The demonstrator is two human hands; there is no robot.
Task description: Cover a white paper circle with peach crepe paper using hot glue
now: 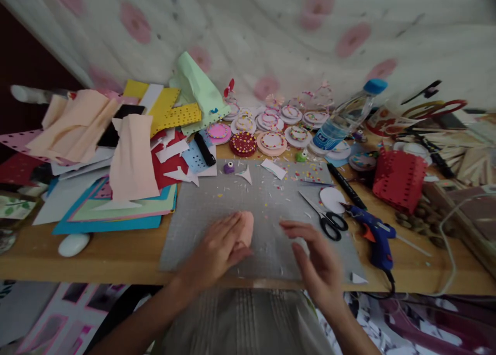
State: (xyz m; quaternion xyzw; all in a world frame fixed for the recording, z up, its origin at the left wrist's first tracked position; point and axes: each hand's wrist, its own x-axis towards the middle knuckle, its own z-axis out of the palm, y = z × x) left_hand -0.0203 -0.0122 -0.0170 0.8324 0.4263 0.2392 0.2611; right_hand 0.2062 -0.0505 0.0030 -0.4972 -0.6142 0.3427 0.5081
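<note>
- A person's left hand (222, 241) holds a small piece of peach paper (248, 230) over the near half of a gray cutting mat (186, 215), fingers pressed together across it and thumb along its near edge; whether the paper touches the mat cannot be told.
- The right hand (314, 251) hovers, slightly blurred, to the right of the paper and apart from it, fingers curved, thumb spread away from them.
- Black-handled scissors (330, 224) lie beyond the right hand, near a white paper disc (331, 199), with a blue hot-glue gun (377, 236) to their right.
- Decorated paper discs, among them a dark red disc (243, 144) dotted with colored beads, line the mat's far side, where a blue-capped water bottle (344, 120) leans.
- At left, a peach paper sheet (134, 156) drapes over stacked colored paper (116, 225).
</note>
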